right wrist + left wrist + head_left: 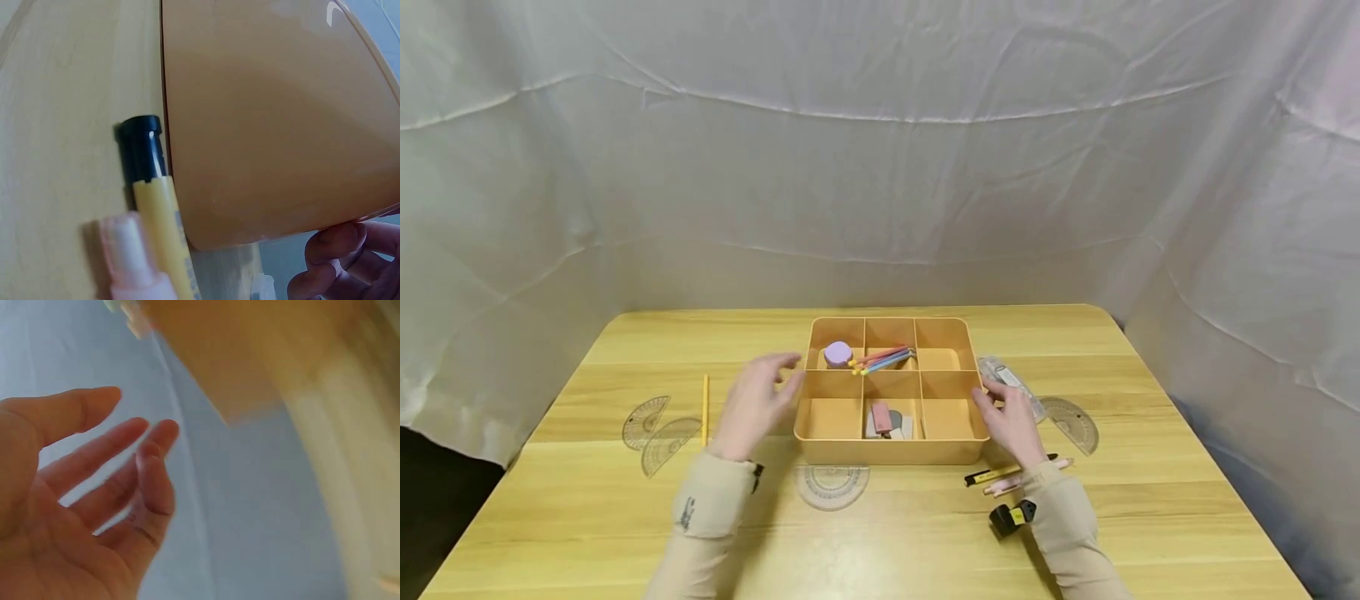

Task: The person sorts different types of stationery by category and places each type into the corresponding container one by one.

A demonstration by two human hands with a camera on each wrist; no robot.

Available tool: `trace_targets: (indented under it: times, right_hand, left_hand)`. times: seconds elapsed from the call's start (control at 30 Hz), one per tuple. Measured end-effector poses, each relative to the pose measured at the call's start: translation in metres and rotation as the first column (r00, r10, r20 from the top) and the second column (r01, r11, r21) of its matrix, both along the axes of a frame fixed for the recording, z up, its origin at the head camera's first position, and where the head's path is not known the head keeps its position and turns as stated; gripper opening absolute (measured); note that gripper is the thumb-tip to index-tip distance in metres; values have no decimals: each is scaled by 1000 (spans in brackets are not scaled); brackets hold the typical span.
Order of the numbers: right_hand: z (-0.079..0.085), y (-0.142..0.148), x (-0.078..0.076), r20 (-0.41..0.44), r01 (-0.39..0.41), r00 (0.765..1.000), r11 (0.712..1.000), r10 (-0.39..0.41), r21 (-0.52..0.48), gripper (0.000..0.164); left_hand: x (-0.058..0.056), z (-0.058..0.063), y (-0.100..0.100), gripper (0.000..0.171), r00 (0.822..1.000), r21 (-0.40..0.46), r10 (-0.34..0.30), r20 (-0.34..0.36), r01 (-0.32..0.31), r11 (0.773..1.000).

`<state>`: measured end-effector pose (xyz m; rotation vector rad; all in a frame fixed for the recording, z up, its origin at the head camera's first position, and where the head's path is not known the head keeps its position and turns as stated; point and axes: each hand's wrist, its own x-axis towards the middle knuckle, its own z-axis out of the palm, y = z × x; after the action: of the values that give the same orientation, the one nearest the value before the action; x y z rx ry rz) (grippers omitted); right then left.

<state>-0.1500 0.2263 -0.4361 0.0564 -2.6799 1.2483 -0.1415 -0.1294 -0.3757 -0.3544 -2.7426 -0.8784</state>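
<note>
An orange divided storage box point(891, 452) stands in mid-table. My left hand point(756, 404) is beside its left wall, fingers apart and bent a little, holding nothing; the left wrist view shows the same palm and fingers point(159, 487) off the blurred box. On the opposite side my right hand point(1013, 423) grips the right rim with thumb and fingers. Part of those fingers point(334, 244) shows at the box's edge in the right wrist view. Inside are a purple round item point(838, 354), several thin coloured pencils point(883, 360), and a pink eraser point(881, 417) among grey and white pieces.
Two clear protractors point(645, 421) and a yellow pencil point(705, 408) lie left. Another protractor point(832, 487) is before the box. To the right lie a clear packet point(1021, 387), a protractor point(1072, 423), a black-and-yellow pen point(1000, 474) and pink pens point(1006, 485).
</note>
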Motion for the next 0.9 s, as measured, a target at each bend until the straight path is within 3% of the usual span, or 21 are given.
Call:
trace_targets:
  times: [0.1, 0.2, 0.27, 0.33, 0.4, 0.67, 0.9]
  right_hand:
    - [1, 0, 0, 4, -3, 1000, 1000, 3, -4, 40]
    - [2, 1, 1, 5, -2, 1000, 1000, 2, 2, 40]
    - [2, 2, 1, 3, 2, 1000, 1000, -2, 8, 40]
    - [2, 2, 1, 3, 2, 1000, 1000, -3, 14, 39]
    - [2, 2, 1, 6, 0, 1000, 1000, 0, 16, 40]
    - [2, 2, 2, 10, -11, 1000, 1000, 11, 10, 40]
    - [2, 1, 1, 1, -22, 1000, 1000, 22, 18, 41]
  left_hand:
    - [1, -9, -35, 46, 983, -23, 84, 165, -81, 996]
    - [3, -18, -62, 56, 929, -102, 138, 343, -109, 989]
    - [3, -22, -74, 64, 883, -140, 163, 439, -112, 984]
    - [4, -26, -83, 68, 851, -161, 186, 491, -121, 980]
    - [5, -29, -90, 71, 836, -159, 207, 508, -145, 977]
    - [6, -30, -96, 75, 820, -124, 234, 522, -199, 972]
    - [4, -32, -98, 70, 836, -122, 226, 500, -191, 974]
